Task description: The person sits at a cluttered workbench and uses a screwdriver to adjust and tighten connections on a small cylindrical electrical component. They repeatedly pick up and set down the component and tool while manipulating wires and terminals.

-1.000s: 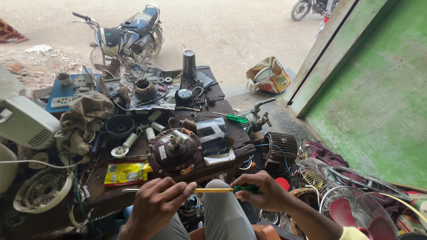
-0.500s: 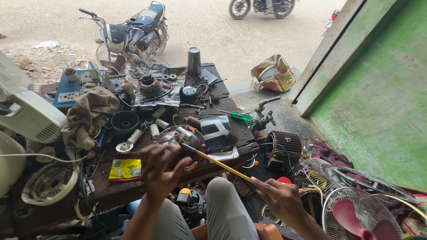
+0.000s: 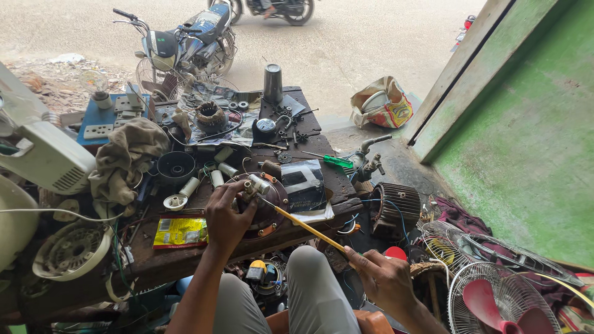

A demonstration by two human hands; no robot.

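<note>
My left hand (image 3: 228, 213) rests on a round brown fan motor (image 3: 267, 209) that sits at the front of a cluttered wooden workbench (image 3: 185, 260); its fingers grip the motor's top beside a short metal shaft. My right hand (image 3: 385, 278) is lower right, off the bench's edge, pinching the near end of a thin yellow sleeve (image 3: 306, 227). The sleeve runs taut from that hand up and left to the top of the motor. My knees are under the bench.
The bench carries a yellow packet (image 3: 180, 231), a grey rag (image 3: 125, 158), a green screwdriver (image 3: 337, 161), a dark cylinder (image 3: 272, 83) and small parts. A motorbike (image 3: 185, 46) stands behind. A green door (image 3: 526, 136), fan guards (image 3: 495, 297) and a ribbed motor (image 3: 395, 209) lie right.
My left hand has gone from holding the yellow sleeve level near my lap up to the motor. My right hand has drawn down and right, stretching the sleeve diagonally.
</note>
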